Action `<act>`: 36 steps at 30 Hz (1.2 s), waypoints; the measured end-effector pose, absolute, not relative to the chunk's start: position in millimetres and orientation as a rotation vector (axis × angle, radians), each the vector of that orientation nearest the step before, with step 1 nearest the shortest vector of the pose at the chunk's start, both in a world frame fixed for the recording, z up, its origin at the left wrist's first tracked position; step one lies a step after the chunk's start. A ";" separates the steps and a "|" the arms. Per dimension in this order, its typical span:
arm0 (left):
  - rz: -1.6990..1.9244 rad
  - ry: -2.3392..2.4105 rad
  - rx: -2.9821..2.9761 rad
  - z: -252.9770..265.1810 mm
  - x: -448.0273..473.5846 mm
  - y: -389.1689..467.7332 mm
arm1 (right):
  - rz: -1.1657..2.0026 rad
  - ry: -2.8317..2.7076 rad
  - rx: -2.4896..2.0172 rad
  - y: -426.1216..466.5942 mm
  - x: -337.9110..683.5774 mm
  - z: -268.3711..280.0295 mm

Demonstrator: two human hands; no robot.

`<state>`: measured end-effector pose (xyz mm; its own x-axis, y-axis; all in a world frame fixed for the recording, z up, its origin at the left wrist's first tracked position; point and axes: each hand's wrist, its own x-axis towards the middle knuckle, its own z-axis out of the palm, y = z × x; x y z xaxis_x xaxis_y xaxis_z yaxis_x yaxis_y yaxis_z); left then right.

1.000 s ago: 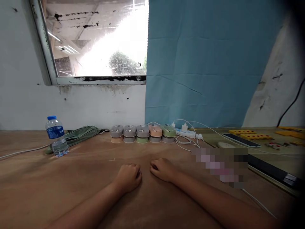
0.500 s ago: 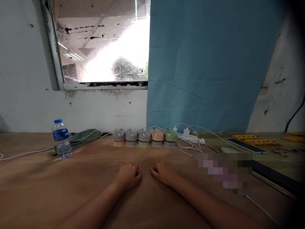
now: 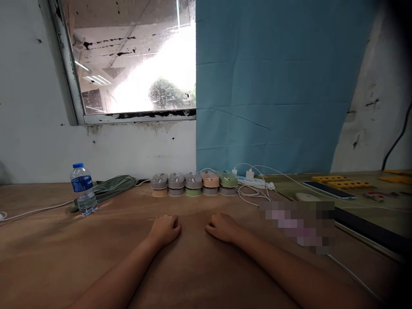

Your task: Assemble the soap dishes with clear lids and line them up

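Note:
My left hand [image 3: 164, 229] rests on the brown tabletop [image 3: 193, 274], its fingers curled into a loose fist. Opposite it, a short gap away, my right hand [image 3: 222, 227] lies in a similar curl. I see nothing held in either one. Beyond both hands runs a row of small rounded boxes stacked two high. Their upper ones are grey [image 3: 177, 180], orange [image 3: 210, 179] and green [image 3: 228, 179], with small pale items on the lids that I cannot make out. Neither hand touches the boxes.
On the left stand a water bottle [image 3: 82, 184] and a folded dark green cloth item [image 3: 112, 189]. At the right are a power strip [image 3: 257, 183] with chargers and white cables, a phone [image 3: 328, 190], yellow strips [image 3: 347, 184] and a black flat device [image 3: 370, 227]. One patch there is pixelated.
My left hand has shifted left and slightly away from me, and my right hand a little forward, so the gap between them is wider. The view has turned slightly.

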<state>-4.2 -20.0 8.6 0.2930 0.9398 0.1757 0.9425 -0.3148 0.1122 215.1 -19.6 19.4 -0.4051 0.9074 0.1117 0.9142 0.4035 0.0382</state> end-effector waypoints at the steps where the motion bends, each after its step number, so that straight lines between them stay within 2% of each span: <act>1: -0.331 -1.845 -2.508 8.8 -6.3 -19.2 | -0.144 -2.574 -1.665 -20.0 215.1 19.7; 36: -0.439 -1.821 -2.749 9.4 -35.8 -3.0 | -0.112 -2.696 -1.527 -17.2 223.1 19.2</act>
<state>-35.8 -3.0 9.4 0.3715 0.9213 0.1153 0.8727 -0.3888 0.2953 223.1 -17.2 19.2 -0.5142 0.8547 0.0715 0.8576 0.5125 0.0427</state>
